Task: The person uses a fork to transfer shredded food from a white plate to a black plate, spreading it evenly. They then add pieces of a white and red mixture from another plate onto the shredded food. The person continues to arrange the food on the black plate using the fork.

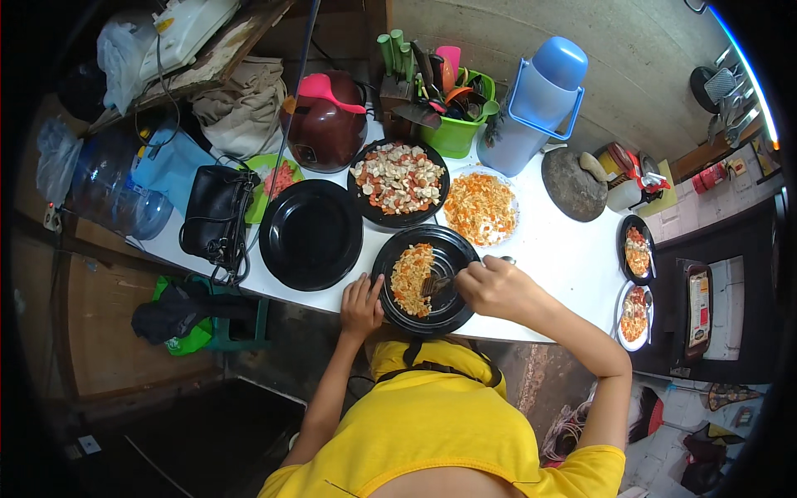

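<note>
A black plate [452,253] near the table's front edge holds a mound of rice with orange bits [410,282] on its left side. My right hand [488,288] grips a fork [435,286], its tines down in the plate against the rice. Beside the plate's left rim rests my left hand [362,307], fingers stretched out and touching the edge. Directly left lies an empty black plate [311,236]. Behind are a black plate of chopped pale and reddish pieces [398,178] and a white plate of more orange-flecked rice [481,207].
A black handbag [217,214] sits at the table's left. Along the back stand a dark red rounded appliance [325,133], a green utensil bin [452,139], a blue jug [531,116] and a round stone [573,187]. Two filled plates [638,249] are at the right end.
</note>
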A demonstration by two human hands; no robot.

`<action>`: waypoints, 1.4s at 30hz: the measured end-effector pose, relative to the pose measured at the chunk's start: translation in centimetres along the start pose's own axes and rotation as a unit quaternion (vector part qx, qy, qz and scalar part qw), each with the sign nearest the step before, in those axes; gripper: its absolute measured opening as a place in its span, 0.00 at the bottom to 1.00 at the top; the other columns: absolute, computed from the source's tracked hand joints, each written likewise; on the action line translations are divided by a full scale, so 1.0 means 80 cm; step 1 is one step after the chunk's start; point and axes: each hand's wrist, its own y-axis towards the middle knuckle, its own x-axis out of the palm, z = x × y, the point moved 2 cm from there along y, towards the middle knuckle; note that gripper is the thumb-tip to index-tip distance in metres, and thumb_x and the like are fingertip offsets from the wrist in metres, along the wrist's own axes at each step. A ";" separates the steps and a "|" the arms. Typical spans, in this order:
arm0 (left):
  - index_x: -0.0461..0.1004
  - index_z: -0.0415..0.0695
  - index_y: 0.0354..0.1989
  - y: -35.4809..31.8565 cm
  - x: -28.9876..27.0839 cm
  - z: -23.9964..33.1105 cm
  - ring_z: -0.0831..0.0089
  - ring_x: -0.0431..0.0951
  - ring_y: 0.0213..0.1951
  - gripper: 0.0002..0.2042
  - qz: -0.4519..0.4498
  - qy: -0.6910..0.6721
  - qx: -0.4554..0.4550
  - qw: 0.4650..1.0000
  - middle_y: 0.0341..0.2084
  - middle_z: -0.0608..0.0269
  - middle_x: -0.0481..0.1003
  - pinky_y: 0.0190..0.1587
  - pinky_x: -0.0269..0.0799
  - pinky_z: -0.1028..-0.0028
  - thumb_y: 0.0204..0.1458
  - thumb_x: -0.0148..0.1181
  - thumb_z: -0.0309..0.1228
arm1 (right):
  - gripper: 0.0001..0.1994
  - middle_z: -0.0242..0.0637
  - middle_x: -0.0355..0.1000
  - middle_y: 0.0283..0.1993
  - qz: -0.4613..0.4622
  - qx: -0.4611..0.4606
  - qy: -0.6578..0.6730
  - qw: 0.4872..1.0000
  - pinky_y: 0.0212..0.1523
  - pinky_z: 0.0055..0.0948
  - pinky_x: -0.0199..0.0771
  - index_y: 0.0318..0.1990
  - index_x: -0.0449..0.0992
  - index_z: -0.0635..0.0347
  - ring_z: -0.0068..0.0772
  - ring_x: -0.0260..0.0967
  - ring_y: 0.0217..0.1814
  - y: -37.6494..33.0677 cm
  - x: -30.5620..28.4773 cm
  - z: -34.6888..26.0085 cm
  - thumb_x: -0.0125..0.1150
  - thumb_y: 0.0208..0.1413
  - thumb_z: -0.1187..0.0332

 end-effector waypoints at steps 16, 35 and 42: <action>0.71 0.41 0.57 -0.001 0.001 -0.001 0.50 0.71 0.52 0.23 0.007 -0.002 0.005 1.000 0.45 0.44 0.72 0.54 0.64 0.55 0.53 0.44 0.33 | 0.04 0.26 0.63 0.25 -0.009 0.009 -0.001 1.000 0.33 0.24 0.62 0.20 0.74 0.54 0.24 0.65 0.32 0.014 0.008 -0.001 0.58 0.42 0.67; 0.69 0.41 0.58 -0.001 0.000 -0.003 0.49 0.71 0.53 0.24 -0.022 0.006 0.003 1.000 0.45 0.43 0.72 0.55 0.64 0.53 0.53 0.44 0.35 | 0.04 0.30 0.75 0.27 -0.236 0.263 -0.118 0.928 0.38 0.30 0.69 0.20 0.78 0.52 0.26 0.74 0.33 -0.089 0.066 0.143 0.60 0.42 0.73; 0.69 0.41 0.58 0.000 0.000 -0.002 0.49 0.71 0.53 0.24 -0.028 0.012 0.000 1.000 0.45 0.44 0.72 0.55 0.64 0.53 0.53 0.44 0.35 | 0.04 0.31 0.75 0.27 -0.227 0.219 -0.073 0.946 0.37 0.30 0.70 0.20 0.79 0.54 0.27 0.75 0.33 -0.069 0.114 0.135 0.60 0.43 0.72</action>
